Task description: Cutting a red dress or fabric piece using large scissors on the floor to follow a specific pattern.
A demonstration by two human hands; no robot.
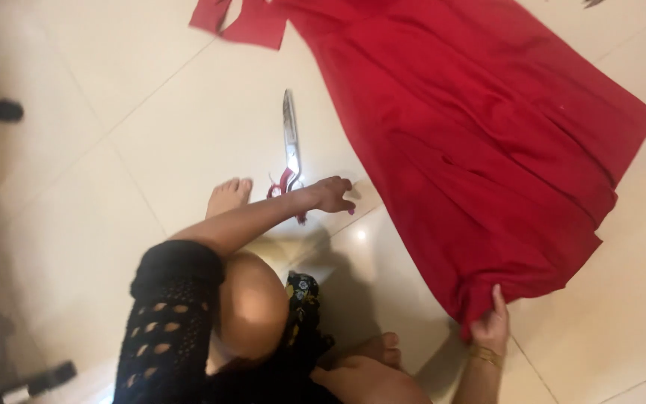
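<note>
Seen from above, you sit on the pale glossy tiled floor [114, 97] with one knee raised. Your left hand [332, 194] reaches forward, fingers loosely curled and empty, resting at the red-bound handles of the long steel tailor's scissors [291, 146]; whether the fingertips actually touch the handles cannot be told, since the hand covers them. The scissors lie flat on the tile with the blades together, their long axis running almost straight away from you, tip far and handles near, so the handles sit just at and slightly to the left of your fingers. Your left hand is by far the nearer hand to them. Your right hand [492, 328], wearing a gold bangle [485, 355] at the wrist, is well apart from the scissors; its fingers are closed in a pinch on the near corner of the large red cloth garment [480, 142], gathering the hem into a small bunch. The garment is spread flat on the floor to the right of the scissors, widening toward you, its nearer edge passing just beside your left hand. A separate red cloth scrap [244, 21] lies near the top edge, beyond the scissor tip. Your bare foot [227, 196] rests left of the handles.
</note>
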